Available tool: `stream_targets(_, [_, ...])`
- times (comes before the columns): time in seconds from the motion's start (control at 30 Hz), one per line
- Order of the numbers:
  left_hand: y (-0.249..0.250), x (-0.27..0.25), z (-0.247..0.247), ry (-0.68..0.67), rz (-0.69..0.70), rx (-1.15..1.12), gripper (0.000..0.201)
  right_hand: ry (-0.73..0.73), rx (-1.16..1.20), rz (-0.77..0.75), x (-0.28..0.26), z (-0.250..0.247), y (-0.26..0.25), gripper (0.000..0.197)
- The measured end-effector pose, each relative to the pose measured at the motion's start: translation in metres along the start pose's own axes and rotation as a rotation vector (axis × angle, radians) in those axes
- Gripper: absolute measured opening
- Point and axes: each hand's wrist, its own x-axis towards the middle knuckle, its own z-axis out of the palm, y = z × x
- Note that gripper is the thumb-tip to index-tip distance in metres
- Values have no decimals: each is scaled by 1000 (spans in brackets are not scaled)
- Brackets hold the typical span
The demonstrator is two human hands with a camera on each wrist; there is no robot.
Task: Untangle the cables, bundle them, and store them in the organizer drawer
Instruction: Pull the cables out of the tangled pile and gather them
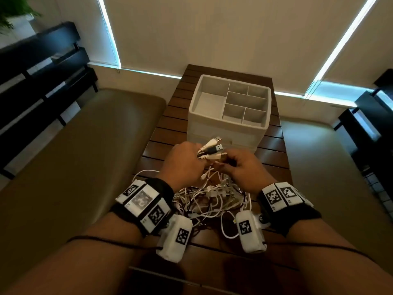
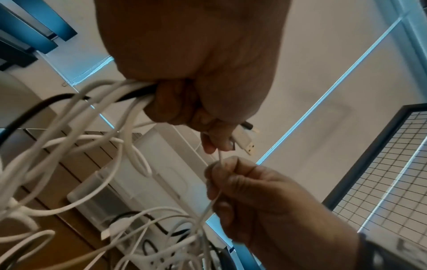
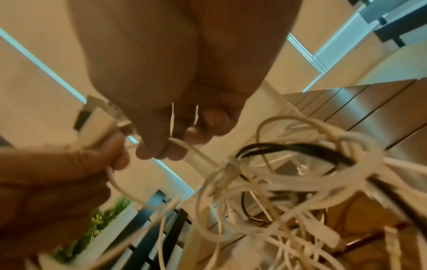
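Near the front edge of the slatted table [image 1: 274, 150], both hands work above a tangle of cables [image 1: 209, 199]. Fingers of the left hand [image 1: 182, 160] curl round a gathered bunch of cables, whose USB plugs [image 1: 212, 149] stick out to the far right of the fist. Just beside it, the right hand [image 1: 240, 167] pinches a single thin white cable [image 2: 217, 191] that runs down into the tangle. Behind the hands, toward the far end of the table, stands the white organizer [image 1: 228, 111], its top tray divided into compartments.
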Motion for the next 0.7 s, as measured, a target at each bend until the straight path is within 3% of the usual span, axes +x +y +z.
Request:
stream_targets(0.17, [8, -3, -3, 126, 49, -35, 15, -180, -219, 126, -3, 7, 13, 19])
stream_targets(0.37, [-4, -1, -15, 257, -71, -205, 17, -258, -513, 224, 2, 3, 16, 14])
stream_targets(0.5, [0, -1, -20, 302, -78, -247, 16, -289, -502, 202, 4, 5, 19, 44])
stream_targets(0.57, [2, 0, -23, 299, -70, -259, 16, -313, -503, 223, 2, 5, 22, 50])
stream_targets(0.63, [1, 0, -23, 271, -78, -250, 17, -308, -506, 208, 0, 7, 23, 45])
stream_targets(0.7, [1, 1, -23, 263, -80, -253, 17, -237, -467, 136, -2, 11, 23, 25])
